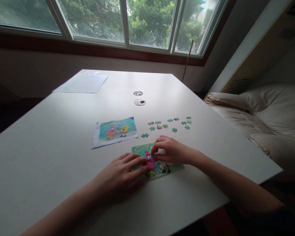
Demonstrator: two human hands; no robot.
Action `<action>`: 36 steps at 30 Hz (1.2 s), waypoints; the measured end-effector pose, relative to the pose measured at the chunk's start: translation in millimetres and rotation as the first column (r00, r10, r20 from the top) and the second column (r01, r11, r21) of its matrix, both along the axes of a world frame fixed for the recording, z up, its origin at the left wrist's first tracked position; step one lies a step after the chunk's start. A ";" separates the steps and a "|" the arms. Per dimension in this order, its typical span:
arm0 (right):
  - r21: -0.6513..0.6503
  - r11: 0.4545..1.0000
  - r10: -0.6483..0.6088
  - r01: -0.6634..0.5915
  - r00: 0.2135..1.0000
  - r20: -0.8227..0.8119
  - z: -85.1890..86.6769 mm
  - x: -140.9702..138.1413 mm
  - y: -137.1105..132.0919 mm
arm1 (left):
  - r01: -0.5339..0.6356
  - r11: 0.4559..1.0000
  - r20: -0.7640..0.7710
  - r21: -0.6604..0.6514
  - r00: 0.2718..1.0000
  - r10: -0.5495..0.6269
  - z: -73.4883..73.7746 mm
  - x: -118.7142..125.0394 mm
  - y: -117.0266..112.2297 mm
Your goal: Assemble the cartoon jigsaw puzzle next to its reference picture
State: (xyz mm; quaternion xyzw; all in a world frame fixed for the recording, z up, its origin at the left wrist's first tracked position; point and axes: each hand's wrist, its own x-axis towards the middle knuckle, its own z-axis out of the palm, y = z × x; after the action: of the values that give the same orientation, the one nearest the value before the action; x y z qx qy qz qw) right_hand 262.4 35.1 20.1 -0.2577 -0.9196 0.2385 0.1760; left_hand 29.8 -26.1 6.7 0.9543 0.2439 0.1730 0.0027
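A partly built cartoon jigsaw puzzle lies on the white table near its front edge. My left hand rests flat on the puzzle's left side, fingers stretched out. My right hand is over the puzzle's upper middle, fingers curled and pinched down onto it; what they pinch is hidden. A printed reference picture with the same cartoon figures lies just behind the puzzle to the left. Several loose puzzle pieces are scattered behind my right hand.
A sheet of paper lies at the table's far left. Two round cable holes sit mid-table. A pale cushioned sofa stands to the right of the table. Windows run along the far wall.
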 end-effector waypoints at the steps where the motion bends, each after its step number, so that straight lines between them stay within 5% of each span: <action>1: 0.001 1.000 -0.004 0.004 1.000 0.003 -0.9 0.2 0.0 | 0.002 1.000 0.000 0.000 1.000 -0.002 -0.1 -0.1 -0.1; 9: 0.014 0.996 -0.090 0.090 0.995 0.046 5.7 2.0 -0.4 | -0.001 1.000 -0.017 -0.004 1.000 0.000 -0.1 -2.8 -0.3; 21: -0.244 0.926 -0.163 0.287 0.890 0.427 26.5 73.0 34.1 | -0.108 0.989 -0.070 -0.096 0.992 0.102 0.9 4.2 -3.1; 36: -0.281 0.918 -0.133 0.279 0.885 0.446 24.1 66.9 30.8 | -0.052 0.979 -0.166 -0.198 0.986 0.019 0.9 10.0 -2.8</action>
State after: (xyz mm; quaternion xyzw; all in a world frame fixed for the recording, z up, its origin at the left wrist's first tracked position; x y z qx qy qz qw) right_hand 329.3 65.9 44.1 -0.4266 -0.8480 0.3111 -0.0473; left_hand 39.8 -28.9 7.6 0.9554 0.2767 0.0689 0.0762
